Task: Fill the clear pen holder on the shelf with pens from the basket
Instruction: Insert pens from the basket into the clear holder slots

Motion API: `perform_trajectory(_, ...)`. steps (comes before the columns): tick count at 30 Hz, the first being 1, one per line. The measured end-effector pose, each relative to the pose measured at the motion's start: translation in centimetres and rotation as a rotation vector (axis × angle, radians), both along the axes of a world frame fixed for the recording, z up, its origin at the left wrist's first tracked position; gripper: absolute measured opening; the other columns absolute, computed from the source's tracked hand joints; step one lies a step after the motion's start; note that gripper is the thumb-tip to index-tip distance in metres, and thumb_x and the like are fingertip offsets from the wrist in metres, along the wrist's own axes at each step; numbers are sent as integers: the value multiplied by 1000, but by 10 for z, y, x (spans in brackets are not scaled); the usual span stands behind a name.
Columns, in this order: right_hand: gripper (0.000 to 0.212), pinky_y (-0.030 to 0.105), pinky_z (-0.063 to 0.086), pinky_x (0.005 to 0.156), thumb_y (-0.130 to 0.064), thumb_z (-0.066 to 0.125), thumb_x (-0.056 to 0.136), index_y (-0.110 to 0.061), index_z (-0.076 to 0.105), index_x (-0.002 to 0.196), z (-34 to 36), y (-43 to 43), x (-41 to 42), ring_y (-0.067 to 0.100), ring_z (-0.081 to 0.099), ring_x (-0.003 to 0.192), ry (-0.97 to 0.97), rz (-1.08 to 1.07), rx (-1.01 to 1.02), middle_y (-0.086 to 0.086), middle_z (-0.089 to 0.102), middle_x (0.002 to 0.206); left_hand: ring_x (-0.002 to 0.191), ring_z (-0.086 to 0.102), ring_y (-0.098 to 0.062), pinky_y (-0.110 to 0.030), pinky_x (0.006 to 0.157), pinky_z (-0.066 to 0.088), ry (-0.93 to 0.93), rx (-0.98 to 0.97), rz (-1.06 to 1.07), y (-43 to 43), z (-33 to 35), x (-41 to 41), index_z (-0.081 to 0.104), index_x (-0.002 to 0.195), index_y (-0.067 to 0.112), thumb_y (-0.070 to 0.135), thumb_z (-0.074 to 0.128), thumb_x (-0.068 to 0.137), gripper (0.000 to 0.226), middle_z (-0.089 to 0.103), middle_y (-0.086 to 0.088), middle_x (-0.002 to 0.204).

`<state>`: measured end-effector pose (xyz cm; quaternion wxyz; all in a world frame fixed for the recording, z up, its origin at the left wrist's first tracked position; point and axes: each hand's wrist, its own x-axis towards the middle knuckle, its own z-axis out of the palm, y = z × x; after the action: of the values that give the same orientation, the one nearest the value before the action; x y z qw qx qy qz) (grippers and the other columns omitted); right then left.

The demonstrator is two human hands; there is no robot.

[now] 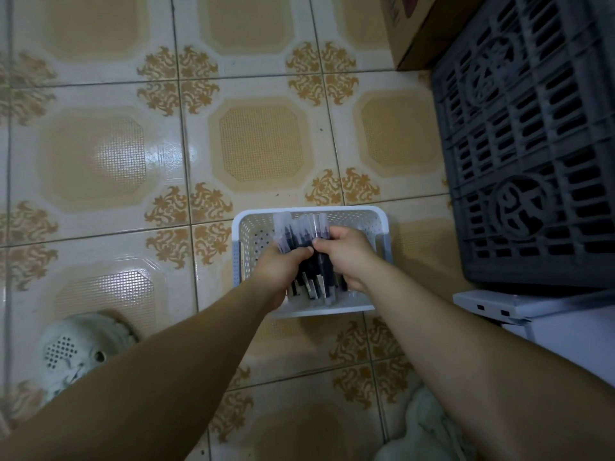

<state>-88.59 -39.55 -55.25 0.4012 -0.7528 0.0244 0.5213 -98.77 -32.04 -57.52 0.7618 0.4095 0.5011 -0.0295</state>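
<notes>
A white perforated basket [352, 216] stands on the tiled floor in the middle of the head view. Over it I hold a bundle of dark pens with clear caps [301, 229]. My left hand [281, 267] grips the bundle from the left, fingers curled round it. My right hand [346, 254] grips the same bundle from the right. The lower pen ends stick out below my hands, inside the basket. The clear pen holder and the shelf are not in view.
A dark grey slatted plastic crate [529, 144] stands at the right, with a cardboard box [419, 31] behind it. A white plastic edge [492, 307] lies below the crate. A pale slipper [76, 351] sits at lower left on the floor.
</notes>
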Motion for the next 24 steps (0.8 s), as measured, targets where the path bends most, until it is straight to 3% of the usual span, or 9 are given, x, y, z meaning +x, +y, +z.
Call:
perform_trajectory(2, 19, 23, 52, 65, -9, 57, 93, -15, 68, 109, 11, 0, 1, 14, 67, 82, -26, 2, 15, 1, 71, 94, 95, 68, -23, -32, 79, 54, -18, 19, -28, 2, 9, 2, 64, 114, 8, 1, 52, 94, 24, 70, -13, 106)
perform_trajectory(6, 22, 20, 48, 63, -9, 58, 93, -16, 65, 113, 43, 1, 2, 13, 64, 83, -96, -21, 53, 1, 69, 97, 94, 68, -22, -35, 84, 54, -96, 72, -106, 9, 42, 7, 65, 106, 14, -1, 51, 93, 24, 71, -8, 100)
perform_trajectory(9, 16, 15, 44, 49, -5, 56, 93, -17, 64, 101, 79, 2, 1, 8, 58, 65, -113, -105, 89, 0, 66, 87, 91, 69, -24, -37, 83, 56, -144, 72, -130, 13, 78, 10, 66, 105, 13, -4, 53, 90, 26, 72, -10, 97)
perform_trajectory(13, 17, 18, 44, 47, -4, 56, 92, -18, 65, 92, 137, -3, -4, 10, 59, 61, -171, -151, 153, 2, 67, 81, 86, 71, -27, -38, 78, 57, -218, 134, -183, 11, 136, 13, 68, 101, 11, -10, 58, 83, 29, 73, -13, 92)
perform_trajectory(17, 21, 16, 41, 44, -2, 56, 92, -19, 64, 83, 205, -16, -12, 1, 53, 44, -270, -156, 218, -1, 62, 70, 81, 72, -28, -35, 71, 59, -276, 233, -229, 4, 209, 9, 70, 96, 7, -11, 63, 78, 27, 75, -12, 87)
perform_trajectory(20, 16, 17, 43, 51, -5, 57, 92, -18, 65, 88, 263, -32, -23, 2, 55, 52, -352, -141, 270, -3, 62, 71, 79, 71, -28, -36, 71, 59, -379, 291, -278, -9, 270, 2, 70, 90, 9, -14, 60, 78, 28, 74, -14, 86)
perform_trajectory(24, 19, 26, 39, 55, -5, 56, 92, -15, 62, 77, 344, -63, -37, 12, 46, 55, -493, -118, 331, -1, 54, 63, 72, 67, -25, -37, 68, 55, -467, 410, -315, -32, 349, -8, 69, 88, 9, -14, 60, 77, 27, 71, -9, 78)
